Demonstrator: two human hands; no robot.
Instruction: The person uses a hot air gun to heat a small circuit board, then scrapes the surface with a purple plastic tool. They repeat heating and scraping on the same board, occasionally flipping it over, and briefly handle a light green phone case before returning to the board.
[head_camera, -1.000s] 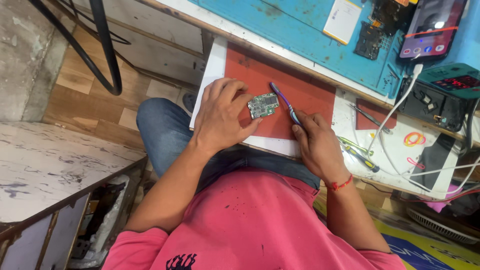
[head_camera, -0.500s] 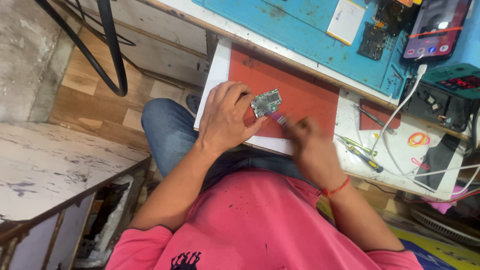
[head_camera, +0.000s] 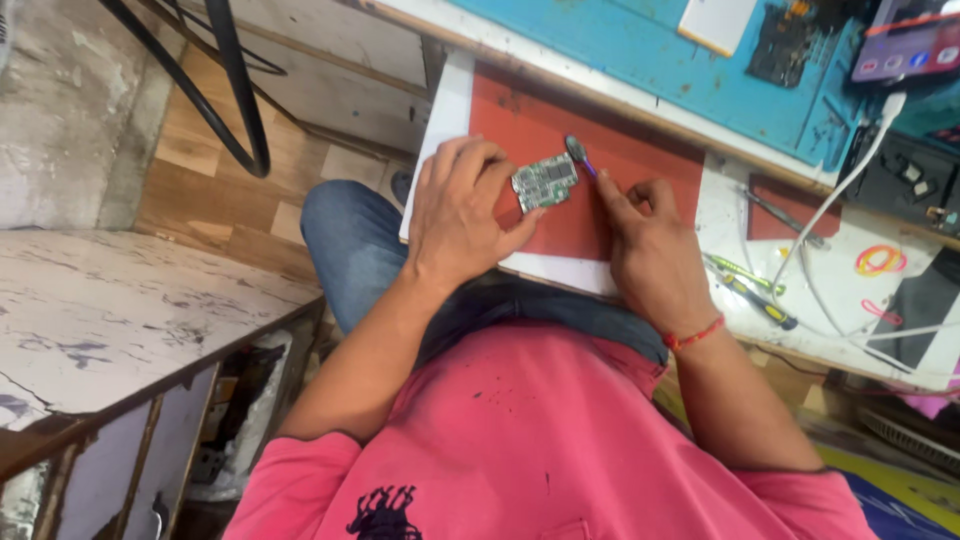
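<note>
Both our hands meet over the red mat: our left hand pinches the small green circuit board by its edges, tilted just above the mat, while our right hand grips a slim purple-handled tool whose tip touches the board's upper corner. We judge we are working on that corner; next comes steady, light pressure there. Screwdrivers lie to the right on the worktop.

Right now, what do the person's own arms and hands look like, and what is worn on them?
Both arms are bare from the short sleeves of a pink T-shirt with dark specks. The left hand wears nothing: no glove, ring or watch shows. The right hand is also bare; a thin red thread bracelet circles its wrist.
</note>
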